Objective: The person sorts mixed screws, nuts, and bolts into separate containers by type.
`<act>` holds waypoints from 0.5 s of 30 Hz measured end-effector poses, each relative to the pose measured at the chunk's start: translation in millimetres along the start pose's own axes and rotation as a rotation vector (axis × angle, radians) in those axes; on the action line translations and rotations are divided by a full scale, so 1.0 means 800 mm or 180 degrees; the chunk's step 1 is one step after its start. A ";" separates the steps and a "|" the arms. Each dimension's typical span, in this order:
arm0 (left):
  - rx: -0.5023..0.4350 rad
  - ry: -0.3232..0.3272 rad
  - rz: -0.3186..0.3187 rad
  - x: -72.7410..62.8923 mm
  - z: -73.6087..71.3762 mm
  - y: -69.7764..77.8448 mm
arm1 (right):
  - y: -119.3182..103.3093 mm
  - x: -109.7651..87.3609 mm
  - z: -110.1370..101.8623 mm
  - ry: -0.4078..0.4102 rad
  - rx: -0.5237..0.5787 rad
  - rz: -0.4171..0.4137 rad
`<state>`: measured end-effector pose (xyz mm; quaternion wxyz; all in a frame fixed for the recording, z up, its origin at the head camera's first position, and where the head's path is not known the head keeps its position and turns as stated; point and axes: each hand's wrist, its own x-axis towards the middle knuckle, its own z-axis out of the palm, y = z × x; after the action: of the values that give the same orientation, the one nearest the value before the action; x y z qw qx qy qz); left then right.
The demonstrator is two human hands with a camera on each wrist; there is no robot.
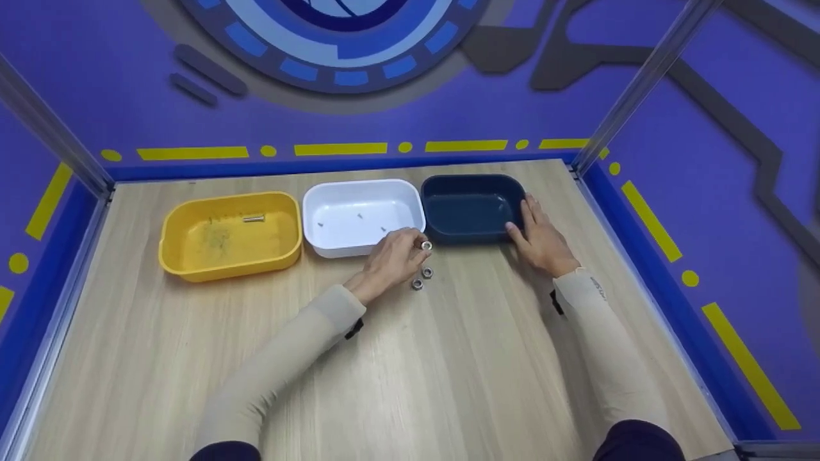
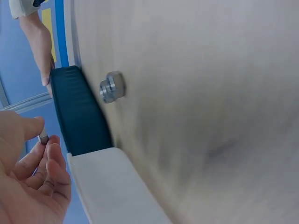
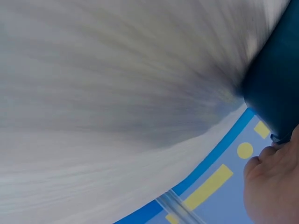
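Observation:
Between thumb and fingertips, my left hand [image 1: 394, 256] pinches a small metal nut [image 1: 426, 246], just in front of the right end of the white bin [image 1: 346, 251]. On the table below that hand lie two more nuts [image 1: 427, 273], close together; the left wrist view shows this pair of nuts [image 2: 112, 87] beside the bins. My right hand [image 1: 543, 244] rests at the right end of the dark blue bin [image 1: 474, 238], fingers extended along the outer wall and thumb at the front corner. In the right wrist view, part of that hand [image 3: 273, 186] shows beside the dark bin [image 3: 275, 79].
At the left stands a yellow bin [image 1: 237, 269] with a metal bolt [image 1: 254, 218] and small dark bits inside. A few tiny screws [image 1: 360, 216] lie in the white bin. The three bins stand in a row before the purple back wall [image 1: 359, 125]; side panels flank the wooden table [image 1: 397, 384].

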<state>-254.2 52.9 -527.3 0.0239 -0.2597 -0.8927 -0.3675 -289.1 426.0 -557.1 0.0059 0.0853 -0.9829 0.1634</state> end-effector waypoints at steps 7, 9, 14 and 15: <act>-0.0046 -0.0078 0.0027 0.030 -0.004 0.016 | 0.001 0.001 -0.001 -0.0003 -0.0024 -0.0043; -0.0021 -0.0104 0.0015 0.038 -0.006 0.020 | 0.001 0.003 0.000 0.0010 -0.0038 -0.0071; 0.0086 -0.0144 -0.0003 0.059 -0.003 0.031 | 0.002 0.002 0.000 0.0032 -0.0065 -0.0086; 0.0106 -0.0155 -0.0009 0.063 -0.002 0.032 | 0.001 0.002 0.000 0.0024 -0.0068 -0.0077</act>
<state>-285.5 89.5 -498.4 0.0059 -0.2669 -0.8993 -0.3463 -290.5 426.8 -557.0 0.0125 0.0965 -0.9834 0.1531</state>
